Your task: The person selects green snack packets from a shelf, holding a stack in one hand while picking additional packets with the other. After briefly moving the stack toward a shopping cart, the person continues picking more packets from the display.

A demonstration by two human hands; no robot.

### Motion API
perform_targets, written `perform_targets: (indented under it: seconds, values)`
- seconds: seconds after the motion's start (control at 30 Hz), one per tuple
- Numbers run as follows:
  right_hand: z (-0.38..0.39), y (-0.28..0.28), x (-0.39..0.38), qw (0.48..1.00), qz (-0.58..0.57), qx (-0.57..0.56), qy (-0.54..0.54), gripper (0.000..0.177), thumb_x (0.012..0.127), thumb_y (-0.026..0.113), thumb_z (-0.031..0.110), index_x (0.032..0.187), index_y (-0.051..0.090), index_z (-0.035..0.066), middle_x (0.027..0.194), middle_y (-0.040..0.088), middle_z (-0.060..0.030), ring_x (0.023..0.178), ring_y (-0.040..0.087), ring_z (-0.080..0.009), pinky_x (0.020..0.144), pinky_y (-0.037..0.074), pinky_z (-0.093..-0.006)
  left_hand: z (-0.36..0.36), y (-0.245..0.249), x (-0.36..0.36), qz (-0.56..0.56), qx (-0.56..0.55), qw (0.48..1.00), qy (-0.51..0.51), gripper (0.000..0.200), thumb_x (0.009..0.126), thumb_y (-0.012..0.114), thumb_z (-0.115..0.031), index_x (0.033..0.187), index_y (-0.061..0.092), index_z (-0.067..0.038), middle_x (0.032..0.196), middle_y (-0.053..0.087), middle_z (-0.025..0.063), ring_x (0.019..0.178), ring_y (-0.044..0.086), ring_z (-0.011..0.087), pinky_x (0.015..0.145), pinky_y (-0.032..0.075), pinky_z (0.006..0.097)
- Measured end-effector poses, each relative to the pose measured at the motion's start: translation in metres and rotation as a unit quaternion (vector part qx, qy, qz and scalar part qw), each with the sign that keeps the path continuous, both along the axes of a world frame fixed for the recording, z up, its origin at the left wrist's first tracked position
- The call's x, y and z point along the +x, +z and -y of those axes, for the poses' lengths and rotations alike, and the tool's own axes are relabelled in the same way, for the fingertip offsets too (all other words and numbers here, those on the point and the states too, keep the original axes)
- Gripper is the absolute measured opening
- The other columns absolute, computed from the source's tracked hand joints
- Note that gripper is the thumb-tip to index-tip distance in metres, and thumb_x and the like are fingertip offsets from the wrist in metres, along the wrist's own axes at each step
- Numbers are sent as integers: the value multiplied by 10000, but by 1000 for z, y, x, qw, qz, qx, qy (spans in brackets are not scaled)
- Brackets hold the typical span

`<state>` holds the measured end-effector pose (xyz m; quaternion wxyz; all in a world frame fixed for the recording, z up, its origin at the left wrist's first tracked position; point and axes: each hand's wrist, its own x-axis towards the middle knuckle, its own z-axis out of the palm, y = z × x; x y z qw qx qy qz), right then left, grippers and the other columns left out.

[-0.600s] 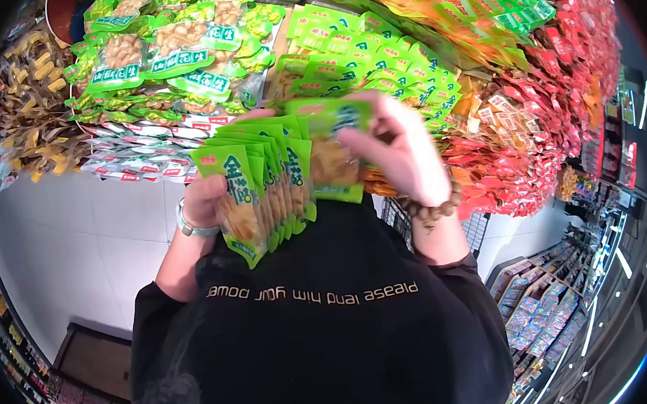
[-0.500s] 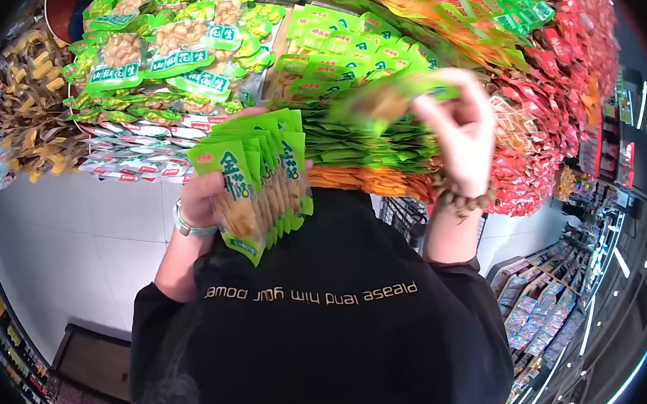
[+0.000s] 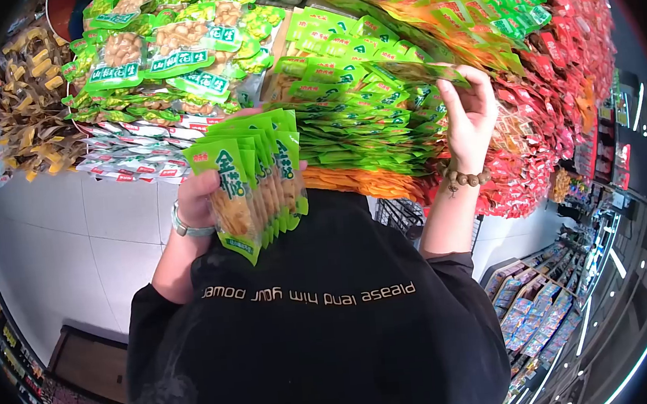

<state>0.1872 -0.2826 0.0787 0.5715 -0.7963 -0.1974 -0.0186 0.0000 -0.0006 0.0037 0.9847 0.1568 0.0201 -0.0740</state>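
My left hand (image 3: 198, 198) is closed around a fanned bunch of green snack packets (image 3: 234, 205), held upright in front of my chest. Clear windows on them show a pale brown filling. Over the right side of the display, my right hand (image 3: 471, 120) pinches the end of one green snack packet (image 3: 421, 73), which lies nearly flat above the pile. Under and left of it are rows of similar green packets (image 3: 354, 105). Where that packet ends against the pile is hard to make out.
Peanut packets (image 3: 178, 42) fill the back left, with white-and-red packets (image 3: 137, 152) below. Orange packets (image 3: 367, 179) line the near edge. Red packets (image 3: 531, 140) are heaped at right, brown ones (image 3: 34, 95) at far left. A wire basket (image 3: 397, 215) stands below the display.
The packet in my right hand has swung from a blurred, tilted position to lying flatter over the green pile. My right wrist has turned slightly. My left hand keeps its bunch nearly still.
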Motion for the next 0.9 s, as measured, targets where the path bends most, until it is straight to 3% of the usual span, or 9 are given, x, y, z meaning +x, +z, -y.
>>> perform_targets:
  seconds: [0.17,0.4,0.6,0.7,0.83,0.9]
  values:
    - [-10,-9,-10,1000,0,-8,-20,239,897,705,-48,1106,607,13,1035,663,-42,907,639,-90,763,532,-237,-1,-1,2,10,-1,1000,-4,945,779,760,-359,1519,277,-25,1429,463,250,1262,540,437,1080,430,604]
    - [-19,3,-16,985,76,-123,-90,211,868,747,15,1051,646,-16,972,687,-89,843,679,-132,677,589,-273,-1,-2,2,11,-4,1000,-7,944,776,764,-358,1518,280,-33,1428,465,245,1257,537,456,1066,442,603]
    - [-19,4,-6,972,142,-185,-4,202,884,734,51,1062,650,3,907,707,-95,765,687,-128,670,571,-263,-2,-3,2,14,0,1000,-7,946,775,767,-357,1521,280,-41,1429,466,247,1266,529,467,1065,440,608]
    - [-19,0,-5,981,31,-191,-23,193,894,727,70,1069,660,24,876,708,-86,773,689,-118,664,551,-265,0,-4,2,9,-1,1000,-4,949,773,768,-354,1525,279,-44,1433,464,249,1270,525,470,1070,432,617]
    - [-27,4,2,963,129,-219,91,160,913,667,45,1070,687,27,926,735,-121,782,726,-247,708,549,-336,-1,-4,1,3,-3,1000,-4,953,772,768,-347,1529,277,-43,1441,460,250,1274,521,474,1076,419,631]
    - [-28,6,1,946,117,-280,114,185,925,653,53,1103,699,29,957,739,-132,789,714,-245,738,533,-324,-1,-4,0,6,0,1000,-9,955,772,767,-345,1530,274,-39,1442,460,249,1276,519,472,1080,412,638]
